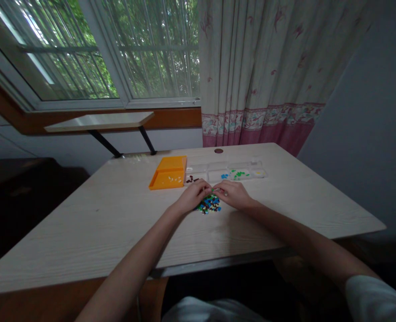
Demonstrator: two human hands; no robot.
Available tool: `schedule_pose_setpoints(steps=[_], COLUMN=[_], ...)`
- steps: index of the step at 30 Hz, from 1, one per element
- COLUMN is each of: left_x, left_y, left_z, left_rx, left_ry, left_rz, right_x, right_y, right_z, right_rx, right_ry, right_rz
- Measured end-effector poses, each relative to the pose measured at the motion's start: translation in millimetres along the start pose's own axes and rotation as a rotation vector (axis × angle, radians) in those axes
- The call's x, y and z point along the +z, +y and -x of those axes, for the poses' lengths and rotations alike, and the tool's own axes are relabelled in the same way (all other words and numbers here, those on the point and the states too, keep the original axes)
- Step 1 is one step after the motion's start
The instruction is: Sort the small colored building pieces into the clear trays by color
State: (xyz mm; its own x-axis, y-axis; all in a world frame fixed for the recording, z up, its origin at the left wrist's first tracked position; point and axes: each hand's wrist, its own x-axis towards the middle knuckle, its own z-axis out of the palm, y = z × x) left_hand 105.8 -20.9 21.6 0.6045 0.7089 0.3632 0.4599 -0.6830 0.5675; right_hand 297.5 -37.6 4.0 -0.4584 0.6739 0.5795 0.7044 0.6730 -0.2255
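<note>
A small heap of tiny plastic pieces [208,205], blue, green, dark brown, yellow and white, lies on the table between my hands. Over its left side is my left hand [195,195], with thumb and fingers pinched together. My right hand [234,194] comes in from the other side, also pinched, its fingertips close to those of the left. A bit of green shows between the fingertips, but whether it is held or lies in the heap I cannot make out. Just beyond the hands sits a clear divided tray [218,169] with brown, blue, green and yellow pieces sorted into separate compartments.
An open orange case [169,164] stands left of the tray, with some white pieces in its near half. Behind it a raised shelf [100,120] rests on dark legs at the table's back left. The pale wooden table [124,232] reaches to a curtain [251,80].
</note>
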Motion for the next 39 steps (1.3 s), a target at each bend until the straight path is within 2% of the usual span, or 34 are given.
schedule_pose_setpoints(steps=[6,11,17,24,32,35,39], left_x=[1.5,3.4,3.9,-5.5,-5.6,-5.8,-6.2], left_y=[-1,0,-7,-7,-6,-6,-6], left_z=[1,1,0,1,1,2,2], left_rx=[0.002,0.048,0.128,0.11,0.097,0.086,0.057], left_ry=[0.001,-0.124,-0.222,-0.222,-0.22,-0.203,-0.124], left_rz=[-0.056,-0.211,-0.356,-0.357,-0.337,-0.312,-0.256], right_x=[-5,-14,-15,-16,-25,-30,-38], right_y=[7,13,19,22,21,28,49], right_z=[0,-5,-5,-2,-2,-3,-2], right_rx=[-0.019,0.101,0.102,0.076,0.081,0.101,0.17], right_ry=[0.037,0.112,0.124,0.148,0.17,0.188,0.214], right_rz=[-0.002,0.019,0.006,-0.012,-0.056,-0.03,0.057])
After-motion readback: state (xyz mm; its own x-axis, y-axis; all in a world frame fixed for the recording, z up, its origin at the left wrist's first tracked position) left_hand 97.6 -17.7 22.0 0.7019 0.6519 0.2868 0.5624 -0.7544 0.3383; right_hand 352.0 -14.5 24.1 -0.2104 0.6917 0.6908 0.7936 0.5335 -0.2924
